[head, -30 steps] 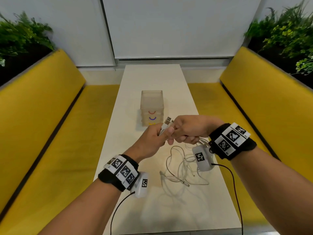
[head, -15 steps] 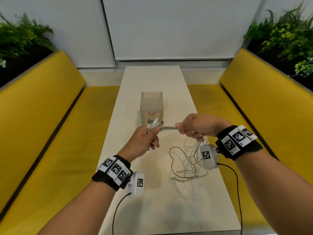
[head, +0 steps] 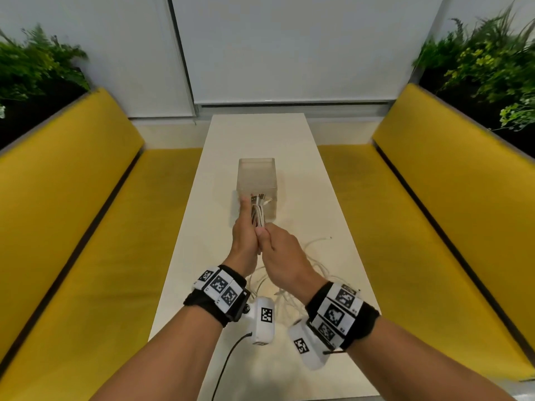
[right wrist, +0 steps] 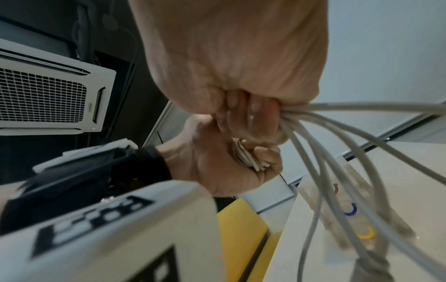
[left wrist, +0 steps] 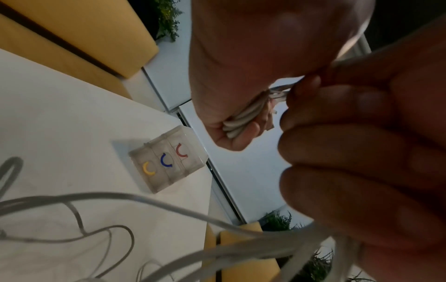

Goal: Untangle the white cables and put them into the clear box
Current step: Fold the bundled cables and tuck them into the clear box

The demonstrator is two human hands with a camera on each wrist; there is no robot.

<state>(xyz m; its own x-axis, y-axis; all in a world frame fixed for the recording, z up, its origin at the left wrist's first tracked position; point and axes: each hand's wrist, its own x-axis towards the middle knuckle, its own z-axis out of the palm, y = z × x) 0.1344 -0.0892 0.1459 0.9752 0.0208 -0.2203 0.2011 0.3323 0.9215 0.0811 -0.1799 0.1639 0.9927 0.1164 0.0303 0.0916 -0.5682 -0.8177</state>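
Note:
My left hand (head: 245, 230) grips a bunch of white cable ends (head: 258, 211); their plugs (head: 260, 198) stick out toward the clear box (head: 256, 175), just in front of its near wall. Right behind it, touching it, my right hand (head: 279, 251) grips the same cables. In the left wrist view the fingers (left wrist: 243, 131) curl round the strands (left wrist: 237, 122). From the right fist (right wrist: 251, 106) several cables (right wrist: 337, 152) fan out and down. Loose loops (head: 317, 246) trail over the white table (head: 202, 256) under both wrists.
The clear box (left wrist: 169, 162) has three stacked drawers marked with red, blue and yellow arcs and stands mid-table. Yellow benches (head: 86, 227) run along both sides, with plants (head: 486, 62) behind them. Slack cable (left wrist: 96, 229) lies on the table near me.
Half a second ago my hands were apart with cable stretched between them. Now the right hand has closed in against the left, and the bunched ends point at the box.

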